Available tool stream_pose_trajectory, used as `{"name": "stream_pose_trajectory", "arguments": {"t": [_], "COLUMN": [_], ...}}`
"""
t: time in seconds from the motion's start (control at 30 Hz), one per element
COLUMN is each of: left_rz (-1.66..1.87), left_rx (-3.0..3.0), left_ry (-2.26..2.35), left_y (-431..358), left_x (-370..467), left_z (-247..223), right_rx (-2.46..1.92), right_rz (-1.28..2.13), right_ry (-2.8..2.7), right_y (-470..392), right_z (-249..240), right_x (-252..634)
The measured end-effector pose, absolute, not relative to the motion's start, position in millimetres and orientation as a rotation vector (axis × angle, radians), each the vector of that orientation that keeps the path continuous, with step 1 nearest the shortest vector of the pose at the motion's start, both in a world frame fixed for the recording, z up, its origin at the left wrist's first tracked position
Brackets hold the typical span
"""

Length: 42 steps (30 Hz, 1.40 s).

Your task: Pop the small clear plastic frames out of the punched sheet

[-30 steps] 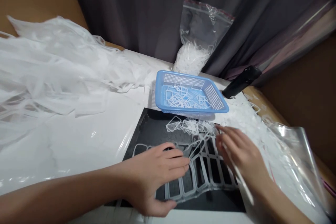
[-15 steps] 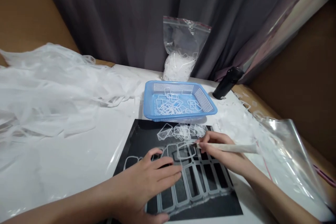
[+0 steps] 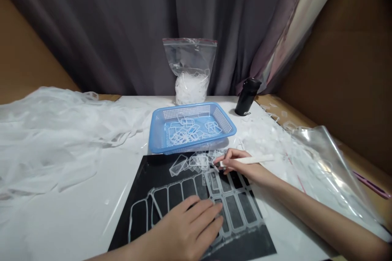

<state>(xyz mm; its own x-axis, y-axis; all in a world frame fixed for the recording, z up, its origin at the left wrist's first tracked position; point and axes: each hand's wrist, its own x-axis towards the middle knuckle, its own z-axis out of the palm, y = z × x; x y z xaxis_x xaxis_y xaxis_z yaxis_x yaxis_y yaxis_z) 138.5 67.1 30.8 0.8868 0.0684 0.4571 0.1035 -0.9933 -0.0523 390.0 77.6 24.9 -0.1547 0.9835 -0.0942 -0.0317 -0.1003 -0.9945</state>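
Observation:
My left hand lies palm down on a translucent sheet of joined rectangular frames, its fingers stretched out. That sheet rests on a black mat. In my right hand is a slim white pen-like tool, its back end pointing right; its tip is too small to make out. The fingertips of that hand are at the right end of a small pile of loose clear frames along the mat's far edge. Whether they also pinch a frame, I cannot tell.
Behind the mat stands a blue basket with loose frames in it. Farther back are a filled zip bag and a black bottle. White sheets heap at left; clear plastic and scraps lie at right.
The view has shifted. My right hand has moved off the sheet's upper row to the loose pile, still with the white tool. My left hand has come nearer me, fingers flatter and closer together.

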Motion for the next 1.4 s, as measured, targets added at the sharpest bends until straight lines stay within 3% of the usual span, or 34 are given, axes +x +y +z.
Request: {"name": "stream_pose_trajectory", "arguments": {"t": [0.27, 0.67, 1.0, 1.27, 1.4], "left_rz": [-0.844, -0.733, -0.741, -0.756, -0.768], "left_rx": [-2.955, -3.139, -3.127, -3.106, -3.112], "left_ry": [-0.318, -0.453, -0.454, -0.486, -0.5], "left_y": [65, 66, 63, 61, 60], "left_x": [141, 142, 143, 146, 147], "left_z": [22, 24, 24, 20, 21], "right_rx": [-1.192, -1.12, -1.083, -1.119, -1.186], "right_rz": [0.93, 1.01, 0.801, 0.002, -0.091], "right_ry": [-1.501, -2.0, -2.2, -2.514, -2.516], "right_y": [63, 40, 37, 16, 10], "right_z": [27, 30, 31, 28, 25], "right_x": [398, 380, 376, 362, 358]}}
